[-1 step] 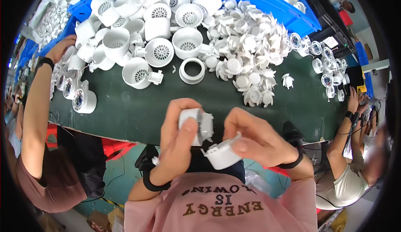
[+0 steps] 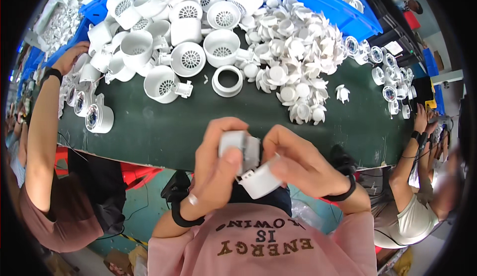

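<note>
My left hand (image 2: 214, 169) is closed around a short white plastic cylinder part (image 2: 232, 141), its thumb pressed on the side. A greyish-white ridged portion (image 2: 252, 149) sticks out of the cylinder's right side. In my right hand (image 2: 308, 165), thumb and fingers pinch a white cup-shaped plastic housing (image 2: 259, 182), tilted, with small notches along its upper left edge. The two pieces meet or overlap just beyond my lap; whether they actually touch I cannot tell. On the dark green table (image 2: 164, 127) beyond lies a white flanged ring (image 2: 227, 89).
White housings with grilles (image 2: 189, 60) and a heap of small finned fan wheels (image 2: 293, 52) lie before blue bins (image 2: 298, 0). One fan wheel (image 2: 343, 93) lies apart. Finished-looking units (image 2: 99, 118) stand left, more at right. A co-worker's hand (image 2: 72, 57) reaches in from the left.
The two pieces have come closer together. My left hand has shifted slightly right with the cylinder part, and the right hand slightly left with the housing.
</note>
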`<state>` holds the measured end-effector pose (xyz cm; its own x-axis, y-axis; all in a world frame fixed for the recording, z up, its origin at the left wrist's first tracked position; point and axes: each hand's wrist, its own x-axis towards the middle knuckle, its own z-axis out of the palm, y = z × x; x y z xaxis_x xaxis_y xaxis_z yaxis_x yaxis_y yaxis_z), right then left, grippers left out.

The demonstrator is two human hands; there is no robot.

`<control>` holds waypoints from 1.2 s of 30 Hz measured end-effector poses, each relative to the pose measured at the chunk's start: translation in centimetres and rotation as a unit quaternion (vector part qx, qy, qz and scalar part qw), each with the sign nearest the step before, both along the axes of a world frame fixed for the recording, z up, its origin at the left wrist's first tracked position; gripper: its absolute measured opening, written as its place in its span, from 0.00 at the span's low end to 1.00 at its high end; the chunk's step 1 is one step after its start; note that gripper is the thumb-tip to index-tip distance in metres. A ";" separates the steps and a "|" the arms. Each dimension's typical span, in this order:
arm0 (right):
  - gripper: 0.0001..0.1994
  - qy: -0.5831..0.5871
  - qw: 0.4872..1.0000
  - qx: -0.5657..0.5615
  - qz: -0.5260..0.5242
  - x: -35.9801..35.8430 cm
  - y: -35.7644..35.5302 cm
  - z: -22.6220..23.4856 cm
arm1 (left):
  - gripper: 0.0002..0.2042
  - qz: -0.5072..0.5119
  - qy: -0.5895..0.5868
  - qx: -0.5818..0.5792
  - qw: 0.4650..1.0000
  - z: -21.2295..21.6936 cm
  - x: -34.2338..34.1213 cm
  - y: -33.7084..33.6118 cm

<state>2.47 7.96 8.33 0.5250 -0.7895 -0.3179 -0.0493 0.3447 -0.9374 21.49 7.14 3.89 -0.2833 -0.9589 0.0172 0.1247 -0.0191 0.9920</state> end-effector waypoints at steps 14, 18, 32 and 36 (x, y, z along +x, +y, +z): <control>0.31 0.159 0.919 -0.345 -0.109 0.4 2.7 -3.4 | 0.15 0.047 -0.051 -0.041 0.997 -0.7 -1.9 0.6; 0.31 0.067 0.950 -0.277 -0.124 -0.9 2.5 -4.5 | 0.22 0.019 -0.034 0.063 0.997 -0.6 -2.0 0.7; 0.28 0.045 0.969 -0.221 -0.101 -0.2 3.2 -5.4 | 0.23 0.034 -0.127 -0.163 0.978 -1.8 -2.5 1.1; 0.30 0.092 0.934 -0.324 -0.119 0.3 3.4 -5.8 | 0.23 0.013 -0.145 -0.179 0.973 -1.6 -2.5 1.4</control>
